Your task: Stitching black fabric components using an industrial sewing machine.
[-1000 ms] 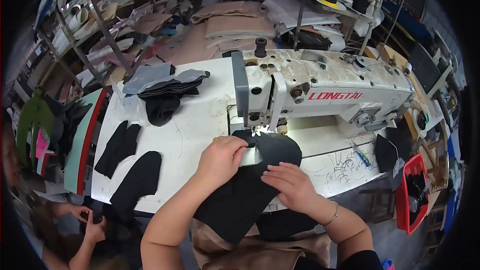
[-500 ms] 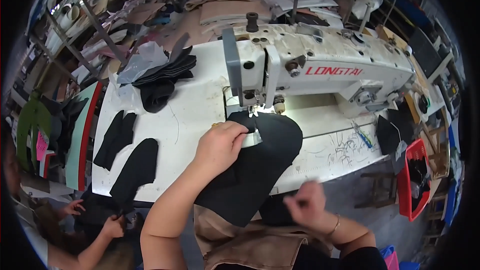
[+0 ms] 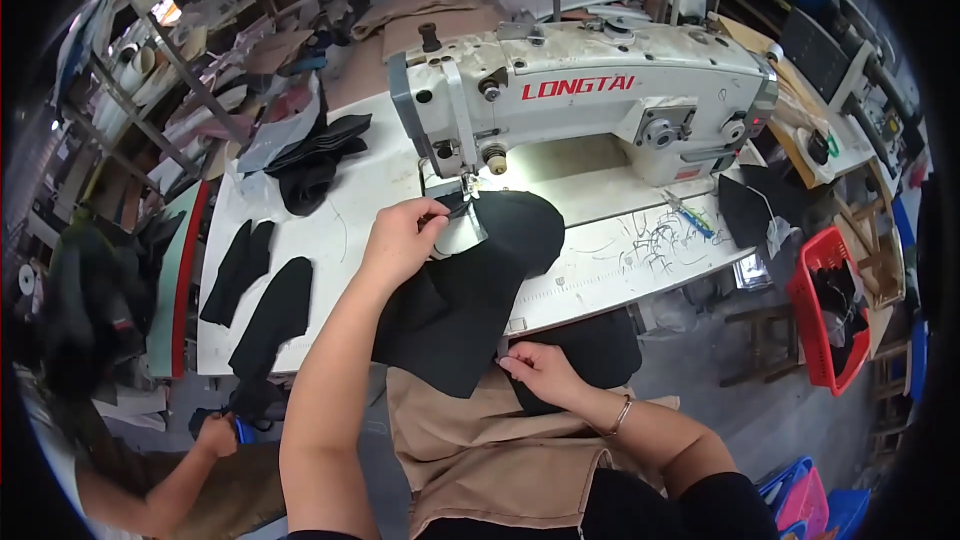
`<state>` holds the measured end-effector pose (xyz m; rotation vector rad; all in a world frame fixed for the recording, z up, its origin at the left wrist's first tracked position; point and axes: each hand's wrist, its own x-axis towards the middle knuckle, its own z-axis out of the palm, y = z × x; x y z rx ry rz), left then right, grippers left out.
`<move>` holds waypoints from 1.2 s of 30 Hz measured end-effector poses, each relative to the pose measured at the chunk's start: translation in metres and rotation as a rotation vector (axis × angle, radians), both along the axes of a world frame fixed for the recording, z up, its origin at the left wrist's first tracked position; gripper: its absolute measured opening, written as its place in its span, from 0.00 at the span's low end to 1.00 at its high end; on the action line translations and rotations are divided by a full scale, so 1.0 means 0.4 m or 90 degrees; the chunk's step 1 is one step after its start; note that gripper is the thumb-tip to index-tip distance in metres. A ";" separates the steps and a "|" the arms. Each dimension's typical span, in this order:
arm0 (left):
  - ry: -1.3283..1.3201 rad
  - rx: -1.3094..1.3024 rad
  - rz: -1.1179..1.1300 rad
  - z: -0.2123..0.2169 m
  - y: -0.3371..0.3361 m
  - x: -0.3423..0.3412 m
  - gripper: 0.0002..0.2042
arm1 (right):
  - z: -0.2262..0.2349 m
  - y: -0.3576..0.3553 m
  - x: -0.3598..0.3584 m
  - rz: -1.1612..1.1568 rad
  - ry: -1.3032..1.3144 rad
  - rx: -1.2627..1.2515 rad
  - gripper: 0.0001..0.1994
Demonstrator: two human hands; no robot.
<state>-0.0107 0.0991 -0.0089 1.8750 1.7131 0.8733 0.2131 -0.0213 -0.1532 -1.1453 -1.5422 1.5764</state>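
A large black fabric piece (image 3: 450,310) lies under the presser foot (image 3: 470,190) of a white sewing machine (image 3: 590,90) and drapes over the table's front edge. My left hand (image 3: 400,240) pinches that fabric's upper left edge, just beside the presser foot. A small pale, shiny patch (image 3: 460,235) shows next to these fingertips. My right hand (image 3: 540,370) is low at the table's front edge, thumb and fingers pinched together by a small pale strip (image 3: 502,348); what they hold is unclear. Another black piece (image 3: 590,345) rests under the table edge, above the brown cloth (image 3: 490,440) on my lap.
Loose black pieces (image 3: 275,310) and a black stack (image 3: 315,160) lie on the left of the table. Thread snips (image 3: 690,215) sit among thread ends at right. A red basket (image 3: 800,285) stands farther right. Another person's hand (image 3: 215,435) works at lower left.
My right hand has come to the table's front edge, its fingers pinched. My left hand has shifted to the fabric's edge by the presser foot. The machine appears farther left. The other person has moved black cloth.
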 end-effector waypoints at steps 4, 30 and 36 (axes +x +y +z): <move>0.025 0.053 0.005 -0.015 -0.013 -0.003 0.08 | 0.022 -0.020 0.003 0.009 -0.078 0.128 0.08; 0.314 0.287 -0.188 -0.106 -0.024 0.006 0.08 | 0.236 0.211 0.012 0.164 -0.384 0.722 0.19; 0.284 0.292 -0.188 -0.108 -0.022 0.006 0.07 | 0.253 0.222 0.001 0.163 -0.389 0.723 0.20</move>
